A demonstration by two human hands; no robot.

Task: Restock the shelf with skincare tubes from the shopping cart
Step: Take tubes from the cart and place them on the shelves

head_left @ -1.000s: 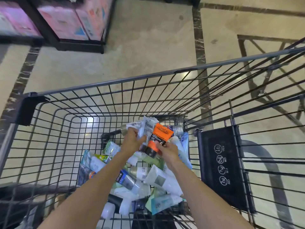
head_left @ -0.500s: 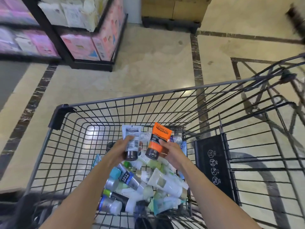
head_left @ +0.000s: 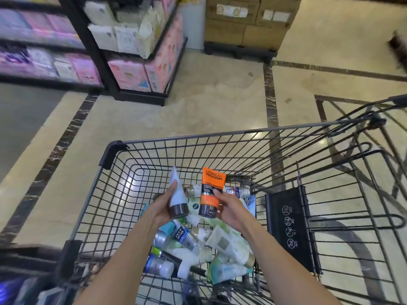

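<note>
Seen from above, two bare forearms reach forward from the bottom of the frame into a black wire shopping cart (head_left: 114,148), and each hand holds one skincare tube above the pile inside. The left hand (head_left: 161,206) is turned palm inward, fingers curled around a pale white tube (head_left: 177,194) with a dark brown cap, the thumb lying up along the tube's side; the tube stands nearly upright, cap down and flat crimped end up. The right hand (head_left: 231,208) mirrors it, palm facing left, its fingers closed on an orange and dark tube (head_left: 210,192) printed "L'Oreal Men Expert", also cap down and crimp up. The two held tubes are just beside each other, close but apart, over the middle of the basket. Below them, at the bottom of the cart, lies a loose heap of tubes (head_left: 198,245) in white, green, teal, blue and silver, overlapping at all angles; roughly fifteen show, though an exact count is not possible. A black folding seat flap (head_left: 288,227) with four round white symbols stands at the cart's right side. Beyond the cart, across a beige tiled floor, a black shelf unit (head_left: 92,51) holds pink and cream packages, blurred, and stacked brown cardboard boxes (head_left: 246,20) sit on a dark pallet.
</note>
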